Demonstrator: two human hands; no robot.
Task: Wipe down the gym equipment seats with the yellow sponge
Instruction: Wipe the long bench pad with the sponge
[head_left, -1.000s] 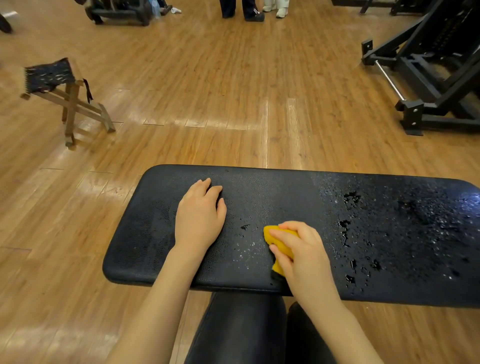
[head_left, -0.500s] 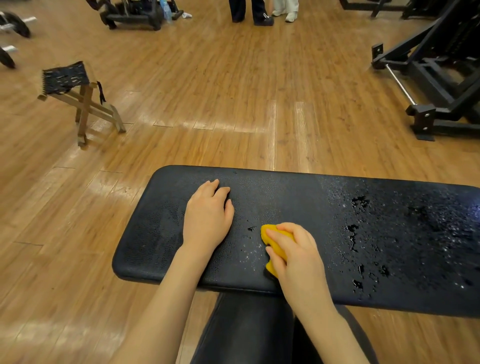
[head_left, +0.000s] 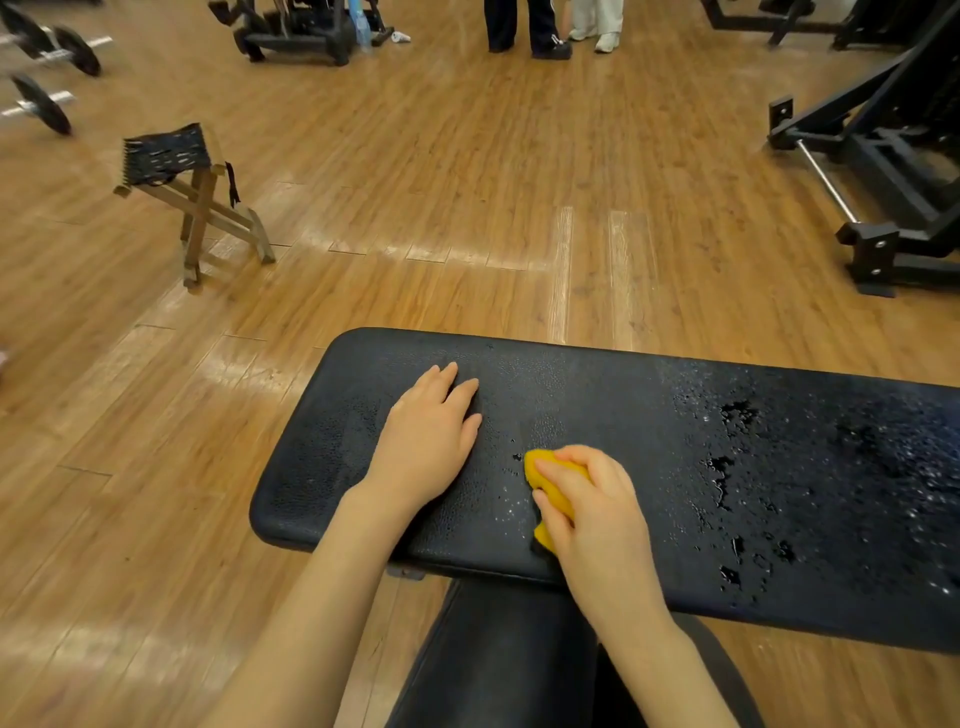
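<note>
- The right hand (head_left: 597, 514) grips the yellow sponge (head_left: 550, 480) with fingers curled over its top; the sponge is pressed onto the bench pad and shows only at the fingertips and below the thumb side.
- The sponge sits on the black bench pad (head_left: 649, 415), near the pad's near edge and roughly a third of the way in from its left end.
- The left hand (head_left: 431, 441) lies flat, fingers straight, palm down on the pad just left of the sponge, apart from it. It holds nothing and appears to brace.
- The pad's long axis runs left to right across the view. Its left end looks dull and mostly free of droplets.
- The water droplets (head_left: 737, 415) and small puddles lie to the right of the grip, spread over the pad's right half out to the frame edge.
- Judgement: the unwiped area lies entirely on the right hand's side, so the next stroke should travel rightward along the long axis, away from the left hand.
- The right hand is the nearer one to the wet zone; no change of hands is needed.
- Risk: a stroke close to the near edge may push water off onto the wooden floor (head_left: 467, 182).
</note>
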